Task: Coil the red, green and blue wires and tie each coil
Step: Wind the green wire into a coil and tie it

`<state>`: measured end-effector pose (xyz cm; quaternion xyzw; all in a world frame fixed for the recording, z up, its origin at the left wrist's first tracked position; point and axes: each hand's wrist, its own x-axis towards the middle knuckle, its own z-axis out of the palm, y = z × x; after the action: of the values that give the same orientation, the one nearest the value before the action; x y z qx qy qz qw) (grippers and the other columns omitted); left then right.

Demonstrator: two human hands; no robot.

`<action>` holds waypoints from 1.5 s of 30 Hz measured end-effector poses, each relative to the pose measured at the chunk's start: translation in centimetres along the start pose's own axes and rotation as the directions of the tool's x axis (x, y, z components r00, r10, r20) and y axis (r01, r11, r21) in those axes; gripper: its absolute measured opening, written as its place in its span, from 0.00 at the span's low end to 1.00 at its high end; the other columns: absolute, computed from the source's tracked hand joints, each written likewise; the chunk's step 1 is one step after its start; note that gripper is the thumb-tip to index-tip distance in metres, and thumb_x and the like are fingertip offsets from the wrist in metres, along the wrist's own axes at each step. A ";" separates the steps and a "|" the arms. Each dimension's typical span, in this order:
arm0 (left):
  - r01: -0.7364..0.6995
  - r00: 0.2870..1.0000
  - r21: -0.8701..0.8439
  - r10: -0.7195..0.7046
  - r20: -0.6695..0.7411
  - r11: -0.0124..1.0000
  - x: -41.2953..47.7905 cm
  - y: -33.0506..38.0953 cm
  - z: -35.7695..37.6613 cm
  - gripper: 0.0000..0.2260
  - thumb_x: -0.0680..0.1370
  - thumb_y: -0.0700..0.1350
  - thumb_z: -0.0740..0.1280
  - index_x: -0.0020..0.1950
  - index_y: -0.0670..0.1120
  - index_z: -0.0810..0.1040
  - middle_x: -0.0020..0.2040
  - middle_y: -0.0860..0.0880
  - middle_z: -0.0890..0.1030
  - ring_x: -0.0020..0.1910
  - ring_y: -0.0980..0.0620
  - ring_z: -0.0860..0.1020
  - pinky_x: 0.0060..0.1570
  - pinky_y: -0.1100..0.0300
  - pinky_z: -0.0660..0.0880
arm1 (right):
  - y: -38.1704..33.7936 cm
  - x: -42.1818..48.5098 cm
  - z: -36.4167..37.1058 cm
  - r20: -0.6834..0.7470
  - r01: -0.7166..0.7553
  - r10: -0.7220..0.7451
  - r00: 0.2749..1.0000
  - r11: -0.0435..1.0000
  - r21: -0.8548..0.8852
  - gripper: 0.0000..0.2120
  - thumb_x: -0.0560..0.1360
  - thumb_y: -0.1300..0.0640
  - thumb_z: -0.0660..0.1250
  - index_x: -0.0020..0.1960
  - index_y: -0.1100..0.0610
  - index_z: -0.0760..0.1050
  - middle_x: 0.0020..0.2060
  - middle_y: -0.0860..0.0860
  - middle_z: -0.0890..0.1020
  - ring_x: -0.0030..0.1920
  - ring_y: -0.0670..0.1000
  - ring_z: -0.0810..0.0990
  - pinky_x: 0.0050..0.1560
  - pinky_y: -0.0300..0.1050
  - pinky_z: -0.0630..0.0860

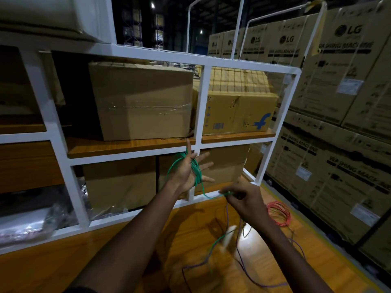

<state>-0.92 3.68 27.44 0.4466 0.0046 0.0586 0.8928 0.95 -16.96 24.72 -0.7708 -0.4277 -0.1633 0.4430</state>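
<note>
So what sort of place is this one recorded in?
Most likely a warehouse: stacked washing machine cartons on the right, taped cardboard boxes in a white metal rack, and dim tall storage racking behind.

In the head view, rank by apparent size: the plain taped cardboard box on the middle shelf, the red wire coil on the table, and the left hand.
1. Taped cardboard box, by far the largest.
2. Left hand, fingers spread inside the green wire loops.
3. Red wire coil.
The last two look close, and different distances from the camera make that order unsure.
</note>
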 end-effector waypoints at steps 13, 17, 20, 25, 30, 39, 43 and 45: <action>0.293 0.904 0.290 -0.363 0.226 0.911 -1.1 -0.4 -0.4 0.22 0.83 0.51 0.52 0.67 0.78 0.52 0.69 0.38 0.71 0.64 0.32 0.73 0.45 0.25 0.71 | 0.9 2.1 -2.9 -0.031 -0.458 0.476 0.879 0.861 0.222 0.10 0.72 0.67 0.68 0.35 0.58 0.71 0.27 0.52 0.68 0.23 0.46 0.65 0.30 0.43 0.63; 0.327 0.865 0.367 -0.433 0.256 0.871 -1.1 -0.6 -0.5 0.21 0.83 0.51 0.52 0.71 0.74 0.52 0.67 0.36 0.73 0.56 0.36 0.78 0.44 0.35 0.77 | 1.3 3.0 -3.5 -0.169 -0.554 0.544 0.822 0.832 -0.016 0.25 0.73 0.39 0.67 0.37 0.63 0.77 0.32 0.62 0.78 0.34 0.61 0.77 0.37 0.51 0.72; 0.299 0.872 0.442 -0.430 0.233 0.846 -1.1 -0.5 -0.2 0.21 0.83 0.51 0.53 0.70 0.74 0.52 0.63 0.35 0.76 0.40 0.47 0.78 0.35 0.52 0.79 | 2.7 3.4 -3.2 -0.026 -0.612 0.628 0.778 0.749 -0.254 0.35 0.72 0.28 0.54 0.34 0.60 0.76 0.29 0.57 0.79 0.31 0.58 0.77 0.35 0.47 0.70; 0.306 0.863 0.584 -0.478 0.164 0.752 -1.8 -0.2 -0.7 0.17 0.83 0.52 0.52 0.70 0.68 0.60 0.53 0.40 0.79 0.33 0.52 0.71 0.27 0.63 0.69 | 5.5 3.4 -3.1 -0.063 -0.512 0.524 0.849 0.846 0.148 0.16 0.74 0.52 0.71 0.32 0.56 0.71 0.27 0.51 0.70 0.29 0.51 0.69 0.35 0.50 0.67; 0.333 0.860 0.575 -0.491 0.139 0.747 -1.4 -1.0 -1.9 0.17 0.83 0.53 0.54 0.71 0.57 0.68 0.42 0.44 0.79 0.25 0.57 0.69 0.22 0.67 0.64 | 6.6 3.7 -2.9 -0.223 -0.594 0.591 0.775 0.802 0.063 0.29 0.72 0.38 0.69 0.28 0.63 0.71 0.21 0.57 0.73 0.24 0.57 0.76 0.31 0.49 0.73; 0.310 0.839 0.611 -0.512 0.185 0.729 -2.3 -1.2 -1.6 0.17 0.83 0.51 0.55 0.44 0.44 0.79 0.25 0.54 0.58 0.19 0.60 0.53 0.19 0.66 0.47 | 7.4 3.7 -3.5 0.078 -0.606 0.680 0.729 0.588 0.536 0.12 0.77 0.65 0.62 0.36 0.56 0.67 0.30 0.54 0.62 0.28 0.49 0.60 0.30 0.43 0.58; 0.364 0.836 0.381 -0.478 0.270 0.850 -2.5 -1.4 -2.1 0.20 0.82 0.49 0.53 0.36 0.43 0.75 0.22 0.54 0.61 0.17 0.60 0.56 0.17 0.69 0.48 | 8.2 3.0 -3.1 0.010 -0.608 0.702 0.712 0.609 0.510 0.05 0.77 0.63 0.67 0.42 0.62 0.76 0.32 0.55 0.71 0.31 0.50 0.68 0.31 0.44 0.66; 0.337 0.845 0.271 -0.417 0.336 0.901 -2.4 -1.1 -2.0 0.19 0.81 0.49 0.53 0.38 0.42 0.76 0.23 0.53 0.62 0.17 0.60 0.57 0.18 0.69 0.49 | 8.9 2.6 -2.2 -0.059 -0.643 0.696 0.715 0.689 0.334 0.09 0.75 0.58 0.71 0.42 0.64 0.77 0.31 0.55 0.74 0.29 0.51 0.69 0.28 0.43 0.66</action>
<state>-3.29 4.38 25.25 0.5277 -0.0770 -0.2087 0.8198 9.86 -19.61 22.77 -0.7819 -0.0926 0.0054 0.6165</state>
